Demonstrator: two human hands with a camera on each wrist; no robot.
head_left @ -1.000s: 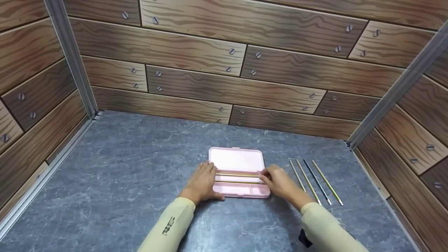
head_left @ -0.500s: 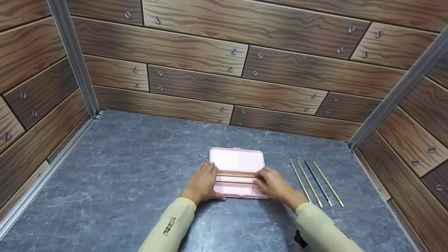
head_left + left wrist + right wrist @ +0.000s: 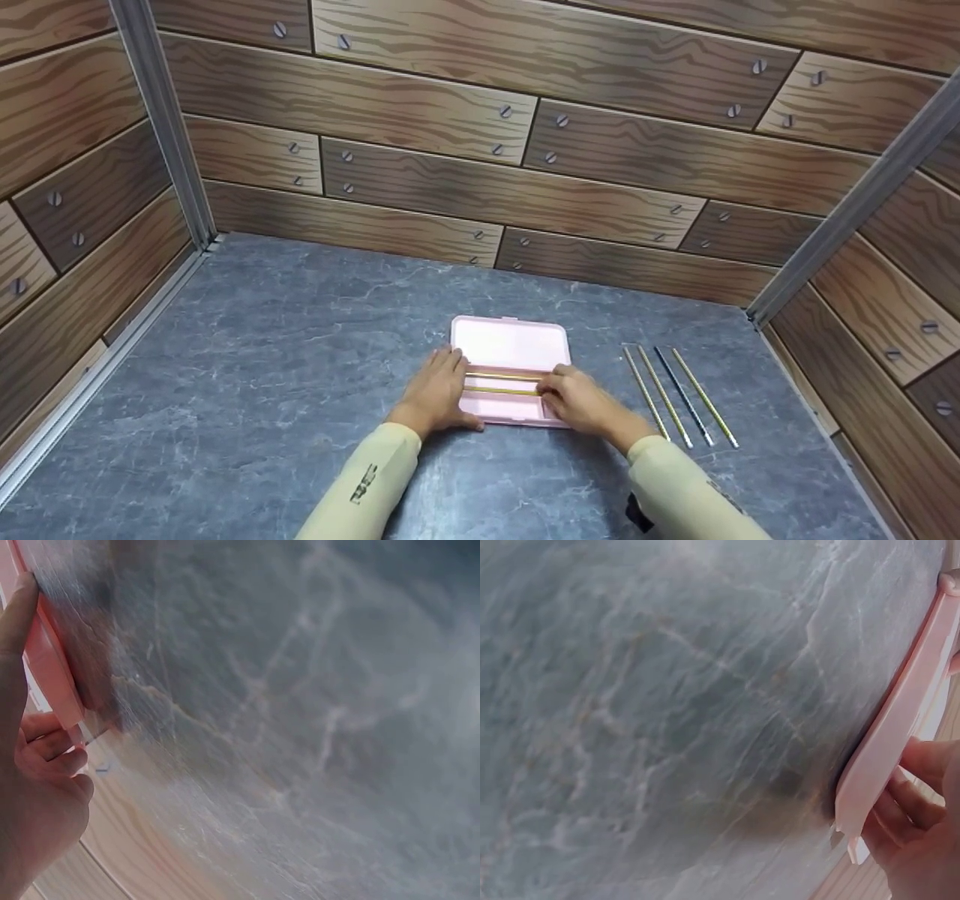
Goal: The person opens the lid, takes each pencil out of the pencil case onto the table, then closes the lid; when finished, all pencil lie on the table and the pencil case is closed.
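Observation:
A pink pencil case point(image 3: 510, 343) lies on the table with its lid folded back. Two gold-coloured pencils, a rear one point(image 3: 495, 376) and a front one point(image 3: 495, 390), lie lengthwise in it. My left hand point(image 3: 433, 388) holds the case's left end, its thumb at the front edge and its fingers toward the hinge. The left wrist view shows that thumb against the pink side wall point(image 3: 56, 667). Over the right part of the case, my right hand point(image 3: 581, 397) pinches the front pencil near its right end. Its fingertips are partly hidden behind the case wall point(image 3: 896, 716) in the right wrist view.
Right of the case, several pencils lie side by side on the grey marbled table point(image 3: 300, 337), among them a dark blue pencil point(image 3: 682, 395). Wood-patterned panels point(image 3: 420, 180) wall in the back and sides. A small black object point(image 3: 638, 514) shows by the right sleeve.
My right hand has moved left along the pencils, from the case's right edge further inward. The left hand keeps its hold on the case. The head view has shifted slightly.

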